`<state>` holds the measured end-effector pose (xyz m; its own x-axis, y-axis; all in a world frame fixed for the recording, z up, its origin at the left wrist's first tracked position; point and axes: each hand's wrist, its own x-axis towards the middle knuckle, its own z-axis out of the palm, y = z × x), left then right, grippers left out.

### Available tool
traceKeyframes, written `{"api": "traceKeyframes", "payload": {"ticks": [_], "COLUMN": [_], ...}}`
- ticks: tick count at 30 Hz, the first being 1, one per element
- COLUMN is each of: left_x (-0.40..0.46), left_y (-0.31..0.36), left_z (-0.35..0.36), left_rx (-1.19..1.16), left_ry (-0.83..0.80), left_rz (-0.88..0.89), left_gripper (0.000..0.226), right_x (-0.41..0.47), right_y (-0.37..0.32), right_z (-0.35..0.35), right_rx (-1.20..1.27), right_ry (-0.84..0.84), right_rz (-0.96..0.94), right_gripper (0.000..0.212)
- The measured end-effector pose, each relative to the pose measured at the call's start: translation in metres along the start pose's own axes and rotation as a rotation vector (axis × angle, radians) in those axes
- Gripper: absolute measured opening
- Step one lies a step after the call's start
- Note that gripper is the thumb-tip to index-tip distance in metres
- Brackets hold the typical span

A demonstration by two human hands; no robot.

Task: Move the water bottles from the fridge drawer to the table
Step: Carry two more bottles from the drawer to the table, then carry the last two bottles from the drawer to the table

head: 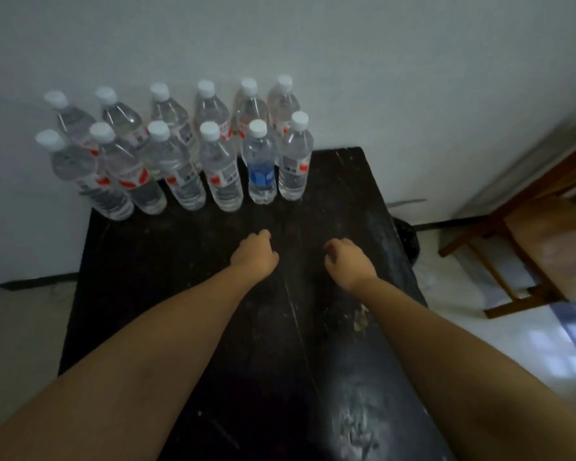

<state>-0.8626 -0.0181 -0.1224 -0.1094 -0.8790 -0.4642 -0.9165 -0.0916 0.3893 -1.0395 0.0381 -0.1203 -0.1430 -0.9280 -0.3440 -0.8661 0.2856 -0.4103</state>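
the bottles (187,154) stand upright in two rows of six at the upper left of the frame, packed against the wall (379,78) at the far end of the dark surface (187,294); all have white caps, most carry red-and-white labels, and one, second from the right in the near row, has a blue label (261,176). their long axes run vertical, caps up. both hands sit in the middle of the frame, below the rows and apart from them, with bare surface between. the left hand (255,256) is loosely curled and empty; the right hand (346,264) is the same, fingers folded in, holding nothing. the bottles lie ahead and to the left of both hands, so the left hand is the nearer one, roughly in line with the blue-labelled bottle. no fridge drawer shows anywhere in view, so any further bottle would have to come from outside the frame. judging by the full rows and empty hands, much of the moving looks done. a wooden frame (529,241) stands at the right edge, on the floor (479,327).
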Motion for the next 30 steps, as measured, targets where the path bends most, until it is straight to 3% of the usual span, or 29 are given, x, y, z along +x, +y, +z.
{"api": "traceKeyframes", "payload": {"ticks": [7, 14, 19, 25, 30], "left_x": [-0.059, -0.134, -0.204, -0.266, -0.301], "left_y": [0.009, 0.025, 0.025, 0.034, 0.060], "left_z": [0.018, 0.037, 0.074, 0.096, 0.101], "left_rx": [0.168, 0.185, 0.182, 0.206, 0.250], "left_ry": [-0.040, 0.053, 0.029, 0.006, 0.003], "left_rz": [0.225, 0.262, 0.259, 0.354, 0.503], "left_gripper": [0.045, 0.044, 0.043, 0.044, 0.044], "right_x": [-0.068, -0.142, -0.216, -0.291, -0.349], "right_y": [0.030, 0.039, 0.063, 0.092, 0.108], "right_z": [0.006, -0.003, 0.010, 0.020, 0.008], "right_rx": [-0.182, -0.172, -0.176, -0.134, -0.096], "right_ry": [-0.033, 0.088, 0.113, 0.130, 0.248], "right_rz": [0.061, 0.033, 0.042, 0.118, 0.223], "right_gripper": [0.030, 0.028, 0.031, 0.028, 0.025]}}
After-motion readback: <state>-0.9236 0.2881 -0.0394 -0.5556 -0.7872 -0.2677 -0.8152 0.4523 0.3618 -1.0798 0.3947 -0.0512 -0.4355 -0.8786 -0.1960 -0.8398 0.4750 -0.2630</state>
